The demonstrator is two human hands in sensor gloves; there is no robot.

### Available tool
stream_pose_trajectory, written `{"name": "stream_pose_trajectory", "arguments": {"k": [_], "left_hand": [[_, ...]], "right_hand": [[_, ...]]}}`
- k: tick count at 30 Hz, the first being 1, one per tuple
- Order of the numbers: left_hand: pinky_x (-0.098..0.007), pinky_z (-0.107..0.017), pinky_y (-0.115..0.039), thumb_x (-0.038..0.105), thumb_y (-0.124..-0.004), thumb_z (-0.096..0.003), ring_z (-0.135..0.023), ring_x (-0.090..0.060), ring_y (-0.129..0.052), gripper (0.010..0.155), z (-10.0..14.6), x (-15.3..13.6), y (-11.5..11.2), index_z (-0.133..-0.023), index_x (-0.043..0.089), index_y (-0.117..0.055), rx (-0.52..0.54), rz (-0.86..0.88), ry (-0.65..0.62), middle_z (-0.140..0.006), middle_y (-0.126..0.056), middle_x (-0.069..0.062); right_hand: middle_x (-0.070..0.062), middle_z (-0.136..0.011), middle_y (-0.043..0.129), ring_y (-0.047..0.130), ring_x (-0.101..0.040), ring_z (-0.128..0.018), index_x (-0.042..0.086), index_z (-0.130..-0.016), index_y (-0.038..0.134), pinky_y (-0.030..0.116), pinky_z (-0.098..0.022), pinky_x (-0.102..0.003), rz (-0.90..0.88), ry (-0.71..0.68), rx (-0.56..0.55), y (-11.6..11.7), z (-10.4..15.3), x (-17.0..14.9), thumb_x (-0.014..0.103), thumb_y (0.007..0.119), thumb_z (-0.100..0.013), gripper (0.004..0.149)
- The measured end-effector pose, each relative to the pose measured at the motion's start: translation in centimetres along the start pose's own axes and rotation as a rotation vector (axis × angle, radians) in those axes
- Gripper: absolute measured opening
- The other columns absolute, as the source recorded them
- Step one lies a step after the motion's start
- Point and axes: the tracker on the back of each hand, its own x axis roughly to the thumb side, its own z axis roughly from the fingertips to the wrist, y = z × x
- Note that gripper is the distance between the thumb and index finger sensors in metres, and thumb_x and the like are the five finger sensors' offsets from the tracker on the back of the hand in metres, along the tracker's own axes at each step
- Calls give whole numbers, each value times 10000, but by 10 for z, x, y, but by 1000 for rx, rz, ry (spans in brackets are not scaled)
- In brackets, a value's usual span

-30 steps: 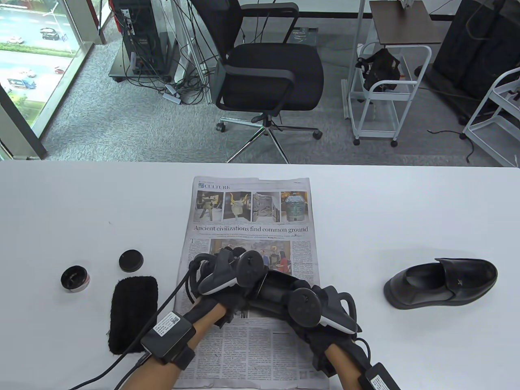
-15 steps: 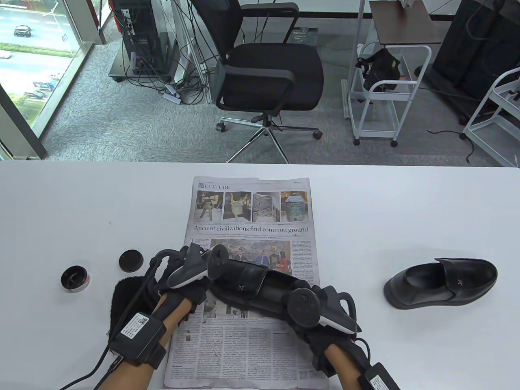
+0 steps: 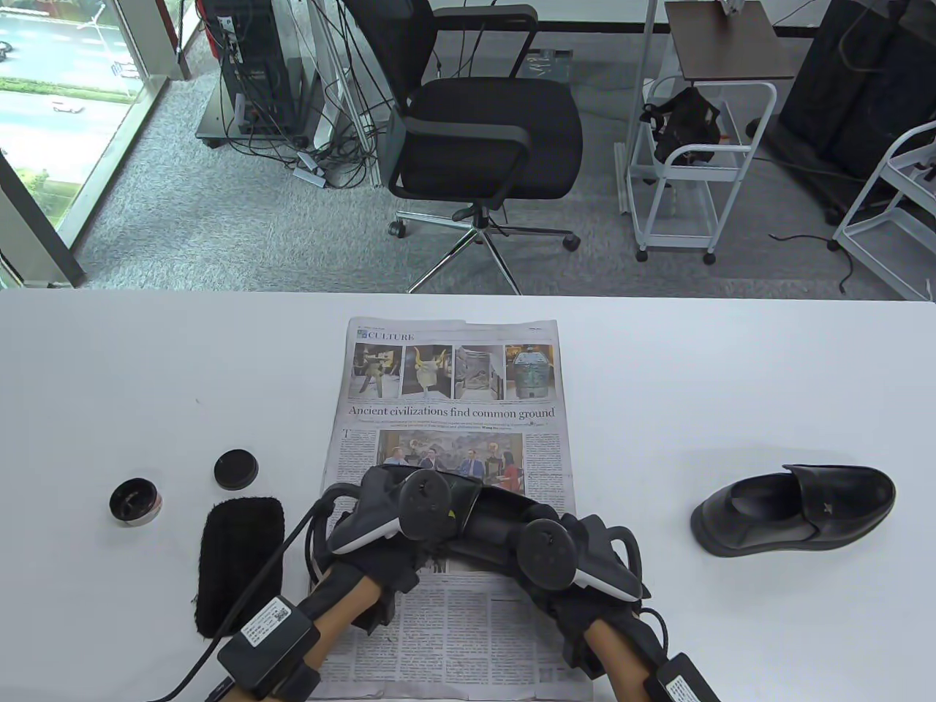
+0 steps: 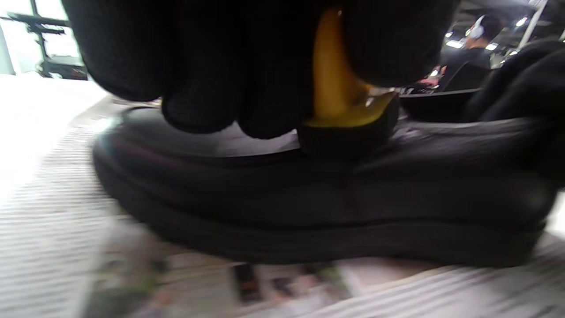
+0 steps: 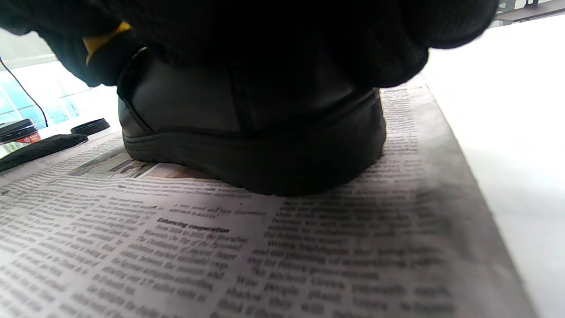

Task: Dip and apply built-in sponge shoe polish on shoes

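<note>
A black loafer (image 3: 491,515) lies on the newspaper (image 3: 453,380), largely covered by both hands. My left hand (image 3: 417,523) grips a yellow-backed sponge applicator (image 4: 340,101); its black sponge presses on the loafer's upper (image 4: 309,198), in the left wrist view. My right hand (image 3: 559,559) grips the loafer's heel end (image 5: 247,132) from above. The applicator's yellow edge (image 5: 101,37) also shows in the right wrist view. The open polish tin (image 3: 135,501) and its lid (image 3: 236,469) sit at the left.
A second black loafer (image 3: 793,508) stands on the bare table at the right. A black cloth (image 3: 238,563) lies left of the newspaper, below the lid. The tin (image 5: 17,132), lid (image 5: 90,126) and cloth (image 5: 39,148) also show in the right wrist view.
My left hand swept left toward the loafer's toe, then came back right over its upper with the applicator. My right hand and the loafer stayed in place.
</note>
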Motion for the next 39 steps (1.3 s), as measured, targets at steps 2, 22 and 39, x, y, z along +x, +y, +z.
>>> {"name": "stream_pose_trajectory", "arguments": {"k": [2,22,39], "left_hand": [[-581,-560,-782,450,-777,-557,-666,-354,-943,533,-5,10,2,-928,70,-821,26,-16,-14,-771,-966,-153],[-589,-582,-752,442,-722,-564,-694,-354,-903,513,-42,-57,-1,-940,100,-792,48,-375,215,-793,-923,-134],[-578,-552,-807,439,-772,-556,-659,-348,-963,529,-2,-28,-5,-937,74,-808,-14,-117,40,-785,-984,-146]], "right_hand": [[-96,-961,600,807,-494,-661,212,-824,746,674,-551,-662,-3,1,-1,0,0,0,376,731,-467,393],[-99,-963,596,804,-495,-662,211,-828,742,673,-551,-662,-2,-1,2,0,0,0,374,731,-467,396],[-99,-964,594,804,-496,-663,208,-829,740,673,-552,-663,4,1,3,0,0,0,376,730,-468,398]]}}
